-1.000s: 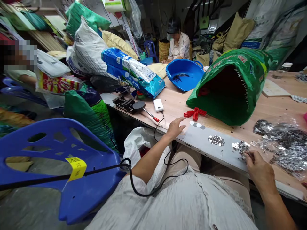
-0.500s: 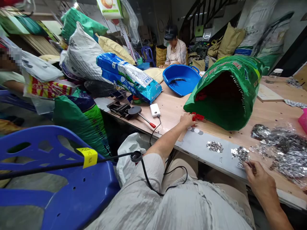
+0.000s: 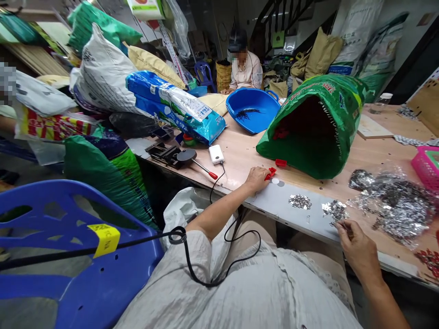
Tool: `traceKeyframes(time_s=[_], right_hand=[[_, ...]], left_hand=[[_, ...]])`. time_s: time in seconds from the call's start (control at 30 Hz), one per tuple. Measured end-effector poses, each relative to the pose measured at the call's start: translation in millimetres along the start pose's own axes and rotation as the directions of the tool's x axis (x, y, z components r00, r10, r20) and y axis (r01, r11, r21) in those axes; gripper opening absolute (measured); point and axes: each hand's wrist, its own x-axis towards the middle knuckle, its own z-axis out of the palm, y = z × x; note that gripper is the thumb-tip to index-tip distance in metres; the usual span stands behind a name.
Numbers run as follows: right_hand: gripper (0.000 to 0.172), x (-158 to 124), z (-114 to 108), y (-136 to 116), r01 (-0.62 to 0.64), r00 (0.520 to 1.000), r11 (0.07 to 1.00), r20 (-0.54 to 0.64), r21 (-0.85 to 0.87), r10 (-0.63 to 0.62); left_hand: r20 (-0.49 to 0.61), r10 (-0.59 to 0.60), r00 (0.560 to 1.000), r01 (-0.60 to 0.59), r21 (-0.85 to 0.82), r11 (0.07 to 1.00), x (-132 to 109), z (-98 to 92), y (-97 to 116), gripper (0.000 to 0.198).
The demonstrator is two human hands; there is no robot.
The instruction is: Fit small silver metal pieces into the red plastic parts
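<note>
My left hand (image 3: 256,180) is closed at the table's front part, its fingertips on a small red plastic piece (image 3: 270,173). A second red piece (image 3: 281,162) lies just beyond it, by the mouth of a green woven sack (image 3: 308,161). The sack rests on its side, with more red showing inside. My right hand (image 3: 358,244) has thumb and fingers pinched together at the table edge. It is beside a small heap of shiny metal pieces (image 3: 335,210); whatever is between the fingertips is too small to make out. Another metal heap (image 3: 299,201) lies to the left.
Clear plastic bags of metal parts (image 3: 398,205) spread at the right, near a pink basket (image 3: 425,171). A hand press (image 3: 168,155) and a white power bank (image 3: 216,154) are at the left. A blue basin (image 3: 252,112) stands farther back; a person (image 3: 246,68) sits beyond.
My left hand has drawn back from the sack's mouth with one red piece, leaving another there. My right hand stays by the metal heap, and the view has shifted slightly.
</note>
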Motion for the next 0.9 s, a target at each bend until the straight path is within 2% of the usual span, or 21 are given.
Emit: traceKeyframes(time_s=[0.13,0.27,0.37,0.47,0.53,0.6,0.67,0.7,0.77,0.83,0.9], right_hand=[[0.037,-3.4,-0.1,0.0,0.020,1.000,1.000,-0.011,0.000,-0.020],[0.038,-6.2,-4.1,-0.1,0.017,0.999,1.000,-0.033,-0.002,-0.017],[0.038,-7.9,-7.9,-2.0,0.006,0.999,1.000,-0.038,0.031,-0.004],[0.037,-7.9,-9.3,-3.7,-0.008,0.998,0.997,-0.054,0.078,0.012],[0.037,-6.8,-8.3,-4.4,-0.017,0.998,0.995,-0.060,0.099,0.023],[0.037,-4.8,-6.4,-6.0,-0.034,0.998,0.993,-0.050,0.116,0.040],[0.036,-2.2,-4.6,-10.3,-0.061,0.997,0.989,-0.030,0.138,0.065],[0.036,-0.7,-4.0,-14.1,-0.074,0.997,0.985,-0.017,0.157,0.078],[0.035,2.4,-3.8,-25.1,-0.088,0.996,0.973,0.020,0.214,0.086],[0.035,5.4,-4.5,-40.5,-0.078,0.996,0.955,0.058,0.285,0.064],[0.034,7.4,-5.8,-58.6,-0.041,0.997,0.941,0.074,0.336,0.017]], left_hand=[[-0.035,0.052,0.998,-0.051,0.015,0.999,-9.9,1.1,6.9,0.022],[-0.120,0.062,0.991,-0.067,-0.042,0.997,-7.3,0.8,12.6,0.018],[-0.201,0.004,0.980,-0.059,-0.268,0.962,-6.7,-5.3,21.9,0.007],[-0.233,-0.069,0.970,-0.044,-0.447,0.893,-15.1,-10.9,35.8,0.006],[-0.196,-0.102,0.975,-0.032,-0.584,0.811,-26.6,-12.4,45.6,0.007],[-0.121,-0.124,0.985,-0.019,-0.786,0.618,-41.4,-12.9,54.7,0.017],[-0.088,-0.130,0.988,-0.023,-0.900,0.436,-57.7,-14.1,62.8,0.028],[-0.115,-0.132,0.985,-0.049,-0.905,0.423,-65.8,-15.4,66.4,0.031],[-0.233,-0.120,0.965,-0.139,-0.842,0.521,-80.6,-19.1,73.2,0.033],[-0.372,-0.071,0.925,-0.238,-0.716,0.656,-92.9,-23.4,79.3,0.035],[-0.463,-0.005,0.886,-0.305,-0.591,0.746,-102.4,-27.3,85.2,0.039]])
